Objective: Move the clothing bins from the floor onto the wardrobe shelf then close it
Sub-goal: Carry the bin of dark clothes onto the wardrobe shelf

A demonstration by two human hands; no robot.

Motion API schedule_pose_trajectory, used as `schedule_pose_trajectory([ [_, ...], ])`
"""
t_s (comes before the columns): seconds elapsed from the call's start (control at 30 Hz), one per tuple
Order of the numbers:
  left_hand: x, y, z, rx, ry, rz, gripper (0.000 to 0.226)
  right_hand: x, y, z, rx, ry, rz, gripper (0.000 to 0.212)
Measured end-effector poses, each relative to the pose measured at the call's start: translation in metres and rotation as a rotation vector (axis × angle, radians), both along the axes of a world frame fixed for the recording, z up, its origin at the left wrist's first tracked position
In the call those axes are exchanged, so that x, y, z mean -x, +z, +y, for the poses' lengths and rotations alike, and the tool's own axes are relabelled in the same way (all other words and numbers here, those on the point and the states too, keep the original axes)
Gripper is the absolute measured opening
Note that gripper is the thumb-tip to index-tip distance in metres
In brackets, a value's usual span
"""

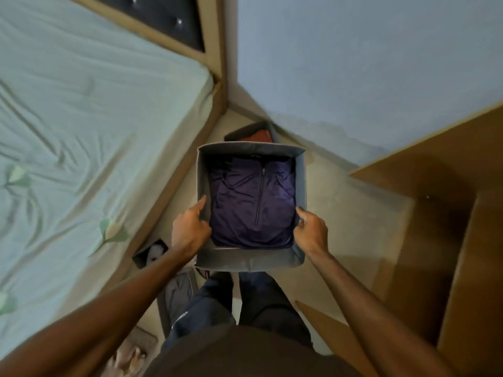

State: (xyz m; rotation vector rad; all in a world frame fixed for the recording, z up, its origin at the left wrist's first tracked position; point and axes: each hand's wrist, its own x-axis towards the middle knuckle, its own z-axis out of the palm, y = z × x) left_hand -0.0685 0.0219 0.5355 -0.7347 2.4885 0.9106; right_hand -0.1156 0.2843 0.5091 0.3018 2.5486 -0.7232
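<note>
One bin [250, 259] above floor [340, 210], between bed [81, 126], wardrobe [449, 202]

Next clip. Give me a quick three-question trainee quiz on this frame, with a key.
1. True or false: only one hand holds the grey bin.
2. Multiple choice: the garment in that bin is A) red, B) purple, C) white.
3. Fill in: the bed lies to the person's ____.

Key:
1. False. The left hand and the right hand each grip a side wall.
2. B.
3. Left.
</note>
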Motion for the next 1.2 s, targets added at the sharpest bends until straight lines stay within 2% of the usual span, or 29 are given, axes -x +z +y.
schedule_pose_trajectory([
  [0.23, 0.049, 0.042, 0.069, -0.041, -0.198, 0.149, 0.072, 0.009, 0.05, 0.084, 0.02, -0.196, 0.081, 0.05],
  [0.4, 0.086, 0.057, 0.127, -0.11, -0.371, 0.17, 0.068, 0.008, 0.071, 0.144, 0.019, -0.396, 0.138, 0.051],
  [0.5, 0.117, 0.071, 0.172, -0.089, -0.495, 0.223, 0.066, 0.002, 0.082, 0.182, 0.025, -0.513, 0.19, 0.053],
  [0.67, 0.166, 0.097, 0.273, -0.116, -0.734, 0.307, 0.068, -0.015, 0.1, 0.254, -0.009, -0.801, 0.242, 0.049],
  [0.97, 0.223, 0.132, 0.474, -0.216, -1.161, 0.424, 0.065, -0.061, 0.149, 0.386, -0.101, -1.161, 0.4, 0.047],
  [1.2, 0.254, 0.174, 0.626, -0.426, -1.473, 0.481, 0.064, -0.094, 0.203, 0.453, -0.316, -1.433, 0.494, 0.043],
])
